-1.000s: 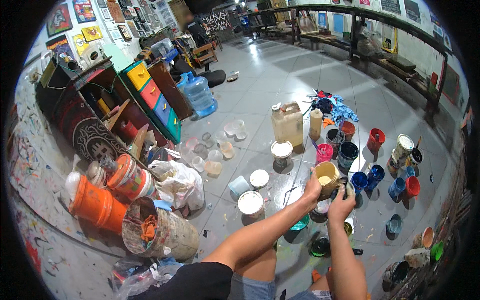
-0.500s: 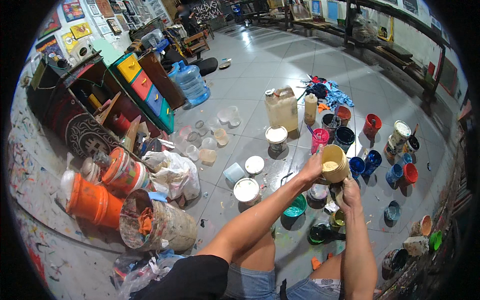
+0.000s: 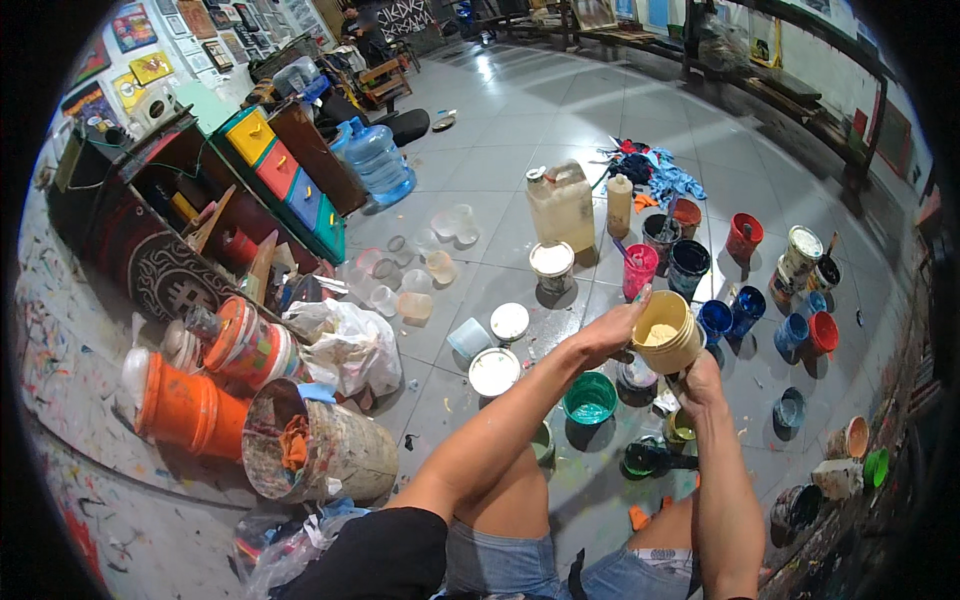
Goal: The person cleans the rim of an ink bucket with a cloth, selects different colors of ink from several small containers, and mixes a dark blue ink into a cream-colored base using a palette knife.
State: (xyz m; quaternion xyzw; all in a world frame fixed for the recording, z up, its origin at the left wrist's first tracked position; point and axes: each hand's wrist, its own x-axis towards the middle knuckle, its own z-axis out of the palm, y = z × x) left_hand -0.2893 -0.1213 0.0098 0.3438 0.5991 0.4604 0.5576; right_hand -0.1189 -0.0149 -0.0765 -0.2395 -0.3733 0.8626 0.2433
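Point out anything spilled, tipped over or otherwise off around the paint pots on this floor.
Two orange buckets lie tipped on their sides at the left, beside an upright paint-crusted bucket stuffed with rags. Paint spots and smears mark the grey floor tiles near the green pot. The left hand holds a tan pot tilted; nothing visibly spills from it.

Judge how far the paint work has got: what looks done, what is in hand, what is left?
Done: many paint pots stand open on the floor, some with colour in them. In hand: the left hand tilts a yellow tub of pale paint, the right hand under it. Left: the green bowl below looks nearly empty.
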